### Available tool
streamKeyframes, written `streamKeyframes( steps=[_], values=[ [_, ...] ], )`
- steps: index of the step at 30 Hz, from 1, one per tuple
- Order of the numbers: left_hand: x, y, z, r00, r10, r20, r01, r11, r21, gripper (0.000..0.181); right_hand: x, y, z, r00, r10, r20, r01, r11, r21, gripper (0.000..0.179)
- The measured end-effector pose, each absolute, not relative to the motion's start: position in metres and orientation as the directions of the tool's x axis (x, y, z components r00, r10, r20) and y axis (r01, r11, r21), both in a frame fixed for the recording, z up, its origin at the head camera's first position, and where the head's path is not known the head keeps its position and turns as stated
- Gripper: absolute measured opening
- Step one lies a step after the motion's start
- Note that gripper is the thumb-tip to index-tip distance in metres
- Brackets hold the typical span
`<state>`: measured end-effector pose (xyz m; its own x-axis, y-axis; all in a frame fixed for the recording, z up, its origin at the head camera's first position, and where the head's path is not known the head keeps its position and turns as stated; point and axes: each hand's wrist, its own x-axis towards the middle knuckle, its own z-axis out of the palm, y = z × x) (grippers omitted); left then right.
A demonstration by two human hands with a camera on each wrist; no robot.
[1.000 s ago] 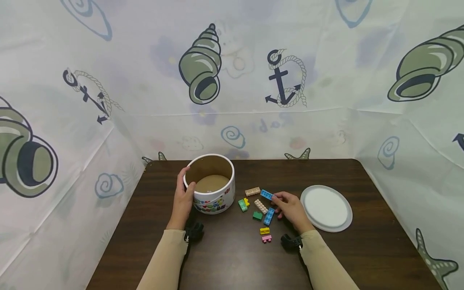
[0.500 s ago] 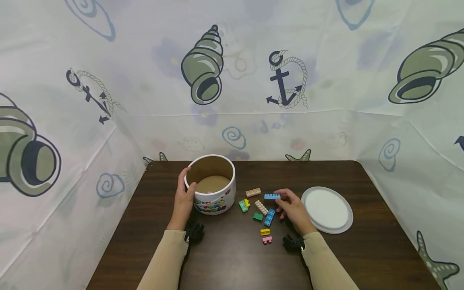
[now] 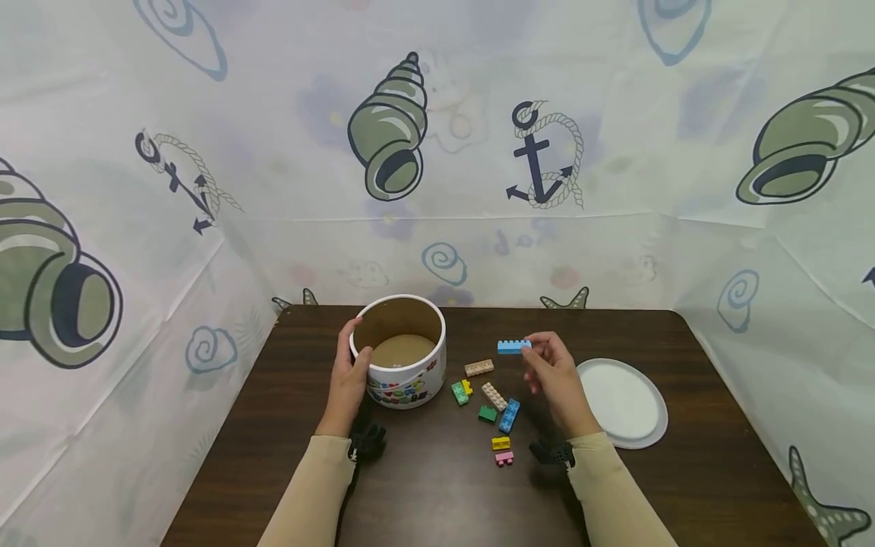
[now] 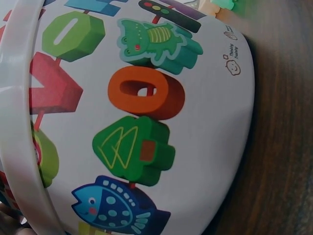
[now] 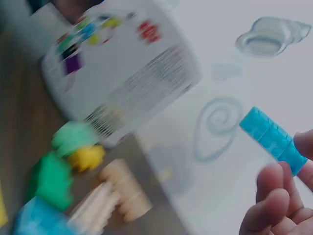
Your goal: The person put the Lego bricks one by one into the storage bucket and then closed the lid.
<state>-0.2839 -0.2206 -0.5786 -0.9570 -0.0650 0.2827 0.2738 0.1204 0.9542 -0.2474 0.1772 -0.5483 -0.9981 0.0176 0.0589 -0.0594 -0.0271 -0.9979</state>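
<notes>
A white round tub [image 3: 410, 384] with colourful printed pictures stands on the table, its inside brown and bare at the bottom. My left hand [image 3: 347, 384] grips its left side, thumb over the rim; the left wrist view shows the printed wall [image 4: 205, 122] up close. Between thumb and fingertips my right hand [image 3: 557, 376] pinches one end of a blue toy brick [image 3: 513, 347], raised above the table with its studs up. In the right wrist view the blue brick [image 5: 271, 139] points away from the fingers, against the white backdrop.
Loose bricks lie between the hands: tan [image 3: 478, 368], light green [image 3: 460, 393], dark green [image 3: 488, 414], blue [image 3: 509, 416], yellow [image 3: 500, 443] and pink [image 3: 503, 458] among them. A white round lid [image 3: 622, 403] lies right of my right hand. Patterned cloth [image 3: 465, 175] hangs behind the table [image 3: 424, 494].
My right hand has lifted the blue brick off the tabletop, up and away from the other bricks, turning it level. The left hand has kept its grip on the tub.
</notes>
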Motion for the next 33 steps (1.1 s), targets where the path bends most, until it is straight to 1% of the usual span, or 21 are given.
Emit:
streamKeyframes(
  steps=[4, 8, 12, 20, 28, 33],
  values=[
    [-0.285, -0.222, -0.578, -0.957, -0.061, 0.285, 0.277, 0.117, 0.954, 0.060, -0.256, 0.168, -0.519, -0.993, -0.034, 0.117, -0.114, -0.083, -0.990, 0.042],
    [-0.286, -0.223, -0.577, -0.958, -0.057, 0.280, 0.272, 0.116, 0.955, 0.059, -0.264, 0.152, -0.492, -0.989, -0.088, 0.118, -0.105, -0.139, -0.985, 0.036],
    [-0.284, -0.223, -0.576, -0.961, -0.060, 0.271, 0.262, 0.120, 0.957, 0.060, -0.273, 0.135, -0.474, -0.987, -0.123, 0.106, -0.082, -0.189, -0.979, 0.030],
    [-0.282, -0.219, -0.578, -0.958, -0.062, 0.280, 0.272, 0.118, 0.955, 0.061, -0.286, 0.097, -0.455, -0.977, -0.182, 0.106, -0.050, -0.290, -0.956, 0.021],
    [-0.281, -0.219, -0.580, -0.960, -0.069, 0.272, 0.264, 0.113, 0.958, 0.061, -0.298, 0.051, -0.441, -0.960, -0.277, 0.040, 0.066, -0.361, -0.930, 0.016],
    [-0.282, -0.219, -0.578, -0.960, -0.062, 0.273, 0.263, 0.130, 0.956, 0.060, -0.305, 0.024, -0.432, -0.947, -0.321, 0.032, 0.106, -0.406, -0.908, 0.012]
  ],
)
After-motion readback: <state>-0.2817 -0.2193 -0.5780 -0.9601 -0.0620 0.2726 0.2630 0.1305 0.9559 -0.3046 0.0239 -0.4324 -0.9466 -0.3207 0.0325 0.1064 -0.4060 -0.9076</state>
